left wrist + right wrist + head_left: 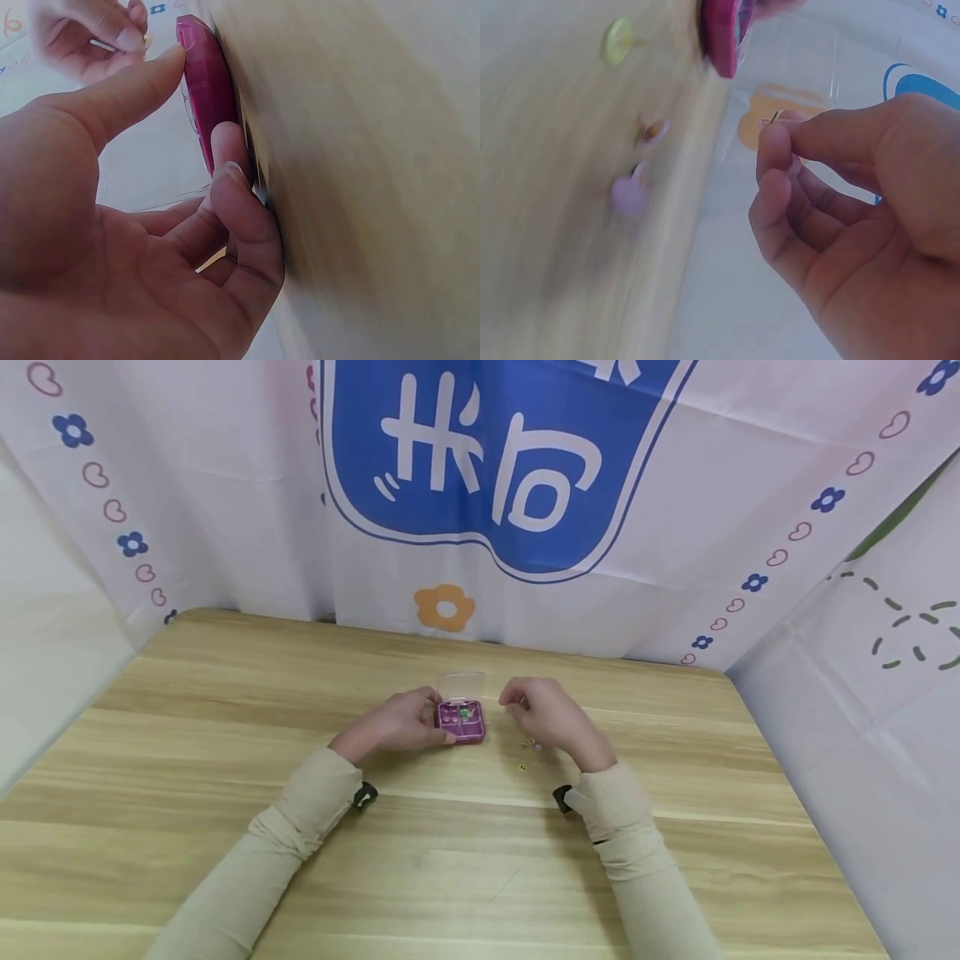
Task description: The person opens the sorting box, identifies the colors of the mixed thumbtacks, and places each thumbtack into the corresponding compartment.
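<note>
A small purple compartment box [470, 732] lies on the table with its clear lid [461, 685] raised. Tiny pieces, some green, sit in its back compartments. My left hand [405, 720] grips the box from the left, thumb at the near edge and fingers at the far side. To the right of the box, my right hand [551, 714] is held above the table. Between thumb and forefinger it pinches a tiny stud earring [772, 118], mostly hidden by the fingertips. Below this hand lie loose stud earrings: a yellow disc one [617, 41] and purplish ones [628, 195].
The wood-grain table [450, 877] runs back to a white printed cloth [375, 577] hanging behind it. Dark bands [365, 796] circle both wrists by the sleeve cuffs. The loose earrings lie close to the right wrist.
</note>
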Available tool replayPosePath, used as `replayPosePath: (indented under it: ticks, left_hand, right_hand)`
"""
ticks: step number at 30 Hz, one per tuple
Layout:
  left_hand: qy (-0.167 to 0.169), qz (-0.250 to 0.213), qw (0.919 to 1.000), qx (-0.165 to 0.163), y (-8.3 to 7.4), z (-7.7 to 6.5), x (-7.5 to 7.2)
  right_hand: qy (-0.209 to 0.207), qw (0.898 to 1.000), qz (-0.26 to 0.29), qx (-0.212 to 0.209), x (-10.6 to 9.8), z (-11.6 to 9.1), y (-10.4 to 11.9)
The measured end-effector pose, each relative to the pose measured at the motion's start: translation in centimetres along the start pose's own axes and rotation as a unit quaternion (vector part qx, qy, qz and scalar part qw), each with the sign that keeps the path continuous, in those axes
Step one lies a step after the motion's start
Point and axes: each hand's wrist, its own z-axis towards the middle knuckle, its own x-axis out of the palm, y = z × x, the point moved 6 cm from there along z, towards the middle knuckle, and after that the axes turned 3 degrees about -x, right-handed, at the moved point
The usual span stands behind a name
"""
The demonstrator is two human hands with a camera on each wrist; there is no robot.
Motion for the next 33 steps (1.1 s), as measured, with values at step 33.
replayPosePath:
  ticks: [33]
  left_hand:
    - [0.006,-0.003,0.9998,0.017,-0.4,0.0,0.0]
  right_hand:
    - [0.019,0.993,0.008,-0.119,4.6,2.8,4.5]
